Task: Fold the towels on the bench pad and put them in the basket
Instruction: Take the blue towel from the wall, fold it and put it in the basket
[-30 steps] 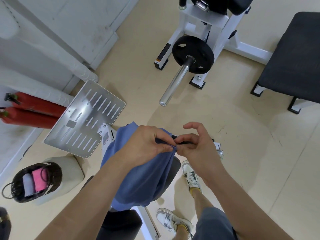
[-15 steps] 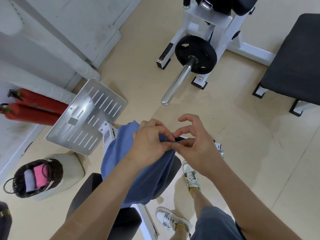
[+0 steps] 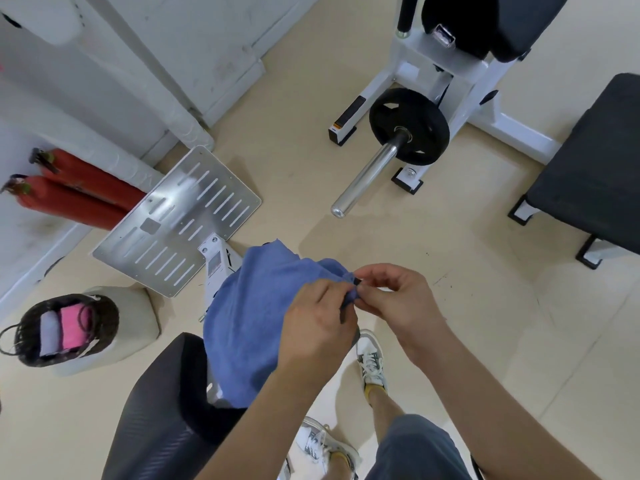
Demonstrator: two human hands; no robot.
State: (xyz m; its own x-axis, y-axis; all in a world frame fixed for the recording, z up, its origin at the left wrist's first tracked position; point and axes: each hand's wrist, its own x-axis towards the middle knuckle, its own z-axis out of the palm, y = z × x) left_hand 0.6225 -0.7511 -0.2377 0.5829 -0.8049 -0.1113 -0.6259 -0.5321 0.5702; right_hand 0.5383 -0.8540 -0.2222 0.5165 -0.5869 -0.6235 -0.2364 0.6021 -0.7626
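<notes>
pinch: left fingers [image 3: 337, 294] and right fingers [image 3: 373, 293] both nipping one towel [image 3: 256, 306] corner, tips touching
towel: hangs down and left from that pinch, lower part over the desk [image 3: 156, 410]
basket [image 3: 20, 336]: on the floor well off left, so I reckon my left hand [image 3: 318, 330] is nearer

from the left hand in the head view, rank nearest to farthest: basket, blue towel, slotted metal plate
1. blue towel, pinched in the left hand itself
2. slotted metal plate, ahead and to the left
3. basket, far left
</notes>
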